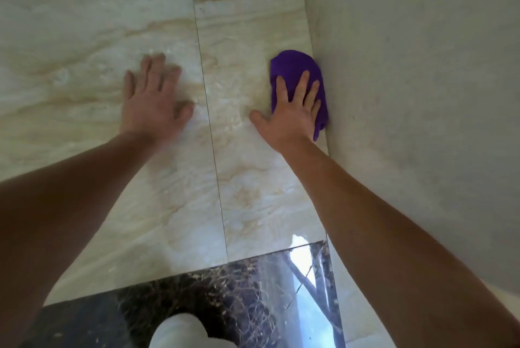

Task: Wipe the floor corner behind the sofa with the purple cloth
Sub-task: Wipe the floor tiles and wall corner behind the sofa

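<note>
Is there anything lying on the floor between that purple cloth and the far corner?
Nothing visible. The right hand presses the purple cloth against the wall, and the floor ahead is bare.

purple cloth [292, 66] half under right hand [292, 116]

There is a single view, from a wide-angle camera worn on the person's head. It looks steeply down and forward at the floor [157, 38], close enough that both bare forearms run in from the bottom corners and fill much of the lower picture. The left hand [153, 102] lies left of centre and the right hand [292, 114] right of centre, both near mid-height. The wall [422, 80] fills the right side and leans inward from the wide lens. A dark tile [197, 299] sits at the bottom edge, nearest the camera.
</note>
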Action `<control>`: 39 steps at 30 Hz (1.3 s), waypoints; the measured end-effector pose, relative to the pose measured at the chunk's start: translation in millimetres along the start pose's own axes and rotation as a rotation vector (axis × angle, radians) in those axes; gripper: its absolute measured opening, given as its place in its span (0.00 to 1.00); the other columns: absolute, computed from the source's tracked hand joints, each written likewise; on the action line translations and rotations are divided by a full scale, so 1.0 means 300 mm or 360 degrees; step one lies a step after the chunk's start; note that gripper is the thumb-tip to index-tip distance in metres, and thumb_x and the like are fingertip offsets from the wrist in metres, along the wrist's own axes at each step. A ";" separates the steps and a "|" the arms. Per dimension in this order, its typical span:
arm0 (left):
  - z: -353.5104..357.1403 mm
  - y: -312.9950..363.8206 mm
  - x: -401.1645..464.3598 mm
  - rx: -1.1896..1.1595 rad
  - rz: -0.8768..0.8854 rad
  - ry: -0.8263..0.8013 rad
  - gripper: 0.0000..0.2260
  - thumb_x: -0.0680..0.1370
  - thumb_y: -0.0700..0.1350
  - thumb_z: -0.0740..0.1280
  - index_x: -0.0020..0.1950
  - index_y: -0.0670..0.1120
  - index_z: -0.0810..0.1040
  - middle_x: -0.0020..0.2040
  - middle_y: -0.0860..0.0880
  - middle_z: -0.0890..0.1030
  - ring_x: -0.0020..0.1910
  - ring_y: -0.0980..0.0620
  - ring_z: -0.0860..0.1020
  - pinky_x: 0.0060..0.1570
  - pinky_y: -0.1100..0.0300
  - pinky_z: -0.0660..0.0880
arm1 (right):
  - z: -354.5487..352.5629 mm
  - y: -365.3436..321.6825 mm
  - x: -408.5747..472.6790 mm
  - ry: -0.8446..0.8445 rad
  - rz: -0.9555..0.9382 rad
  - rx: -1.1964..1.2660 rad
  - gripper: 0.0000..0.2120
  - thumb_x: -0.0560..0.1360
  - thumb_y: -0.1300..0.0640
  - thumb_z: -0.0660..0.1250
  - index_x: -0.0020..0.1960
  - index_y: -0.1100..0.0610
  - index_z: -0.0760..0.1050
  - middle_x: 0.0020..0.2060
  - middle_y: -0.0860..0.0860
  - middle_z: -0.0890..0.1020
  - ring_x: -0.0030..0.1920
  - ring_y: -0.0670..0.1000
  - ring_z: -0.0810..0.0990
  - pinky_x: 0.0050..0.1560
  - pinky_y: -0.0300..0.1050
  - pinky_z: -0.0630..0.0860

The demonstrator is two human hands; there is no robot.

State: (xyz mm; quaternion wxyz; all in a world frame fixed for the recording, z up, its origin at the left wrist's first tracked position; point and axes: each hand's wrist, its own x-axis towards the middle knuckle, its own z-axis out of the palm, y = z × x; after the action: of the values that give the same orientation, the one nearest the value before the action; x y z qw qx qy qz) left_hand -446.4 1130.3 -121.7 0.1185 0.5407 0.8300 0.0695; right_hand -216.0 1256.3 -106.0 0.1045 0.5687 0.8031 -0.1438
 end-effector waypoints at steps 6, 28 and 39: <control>0.001 -0.076 0.156 0.0042 -0.0025 -0.0036 0.34 0.80 0.66 0.48 0.84 0.53 0.50 0.85 0.44 0.48 0.84 0.40 0.44 0.80 0.37 0.42 | -0.094 -0.111 0.262 -0.0023 0.0084 -0.0024 0.46 0.72 0.29 0.57 0.83 0.47 0.45 0.82 0.62 0.39 0.81 0.67 0.39 0.80 0.66 0.45; 0.024 -0.225 0.397 0.0164 -0.0115 0.0209 0.36 0.81 0.69 0.46 0.84 0.51 0.49 0.85 0.43 0.47 0.84 0.43 0.44 0.81 0.39 0.46 | -0.312 -0.228 0.855 0.0129 -0.0099 -0.0025 0.35 0.70 0.32 0.62 0.74 0.45 0.64 0.80 0.58 0.58 0.78 0.65 0.57 0.76 0.63 0.58; 0.022 -0.215 0.398 0.0187 -0.0115 0.0205 0.36 0.81 0.69 0.48 0.84 0.50 0.52 0.85 0.42 0.48 0.84 0.42 0.45 0.81 0.38 0.48 | -0.168 -0.535 0.763 0.0194 -0.0502 -0.0015 0.34 0.77 0.32 0.52 0.79 0.45 0.60 0.83 0.56 0.52 0.82 0.61 0.49 0.80 0.60 0.48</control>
State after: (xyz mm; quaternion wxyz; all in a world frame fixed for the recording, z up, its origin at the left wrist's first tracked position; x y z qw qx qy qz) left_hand -547.6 1213.1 -158.2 0.0354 0.5108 0.8575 0.0510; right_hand -443.6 1426.0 -116.5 0.0342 0.4427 0.8879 -0.1200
